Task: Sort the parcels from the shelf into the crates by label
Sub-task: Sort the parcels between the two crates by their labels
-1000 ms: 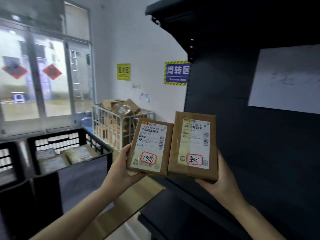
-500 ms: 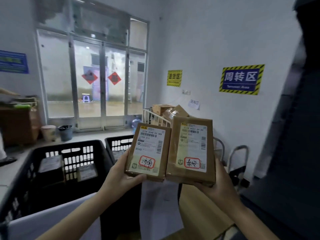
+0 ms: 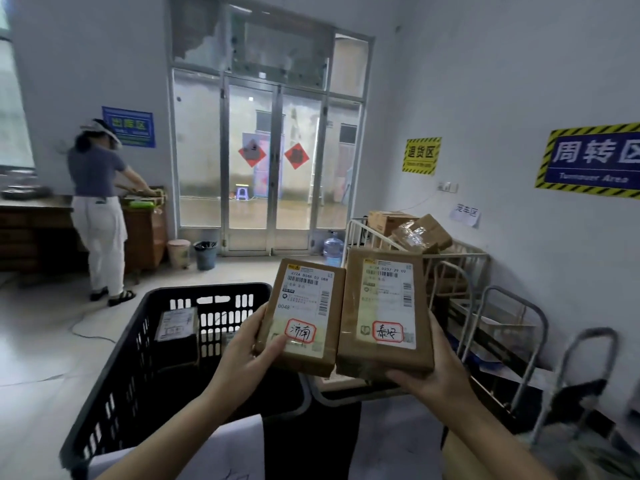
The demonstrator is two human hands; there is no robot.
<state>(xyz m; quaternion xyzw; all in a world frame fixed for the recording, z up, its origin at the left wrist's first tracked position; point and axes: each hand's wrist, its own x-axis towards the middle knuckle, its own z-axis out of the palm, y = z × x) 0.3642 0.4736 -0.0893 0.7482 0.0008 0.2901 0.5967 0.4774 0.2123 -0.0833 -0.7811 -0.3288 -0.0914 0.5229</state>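
I hold two brown parcels upright, side by side, labels facing me. My left hand grips the smaller parcel, whose white label carries a red-circled handwritten mark. My right hand grips the taller parcel from below and behind, with a similar red-circled mark. Below and to the left stands a black slotted crate holding a dark parcel with a white label. The rim of a second black crate shows just under the held parcels. The shelf is out of view.
A person stands at a wooden desk far left. Glass doors are straight ahead, with two bins and a water jug by them. A wire cage of cartons and metal trolley frames line the right wall.
My view has swung left, away from the dark shelf toward the doors and crates. Both hands kept their parcels side by side. The person at the desk came into view.
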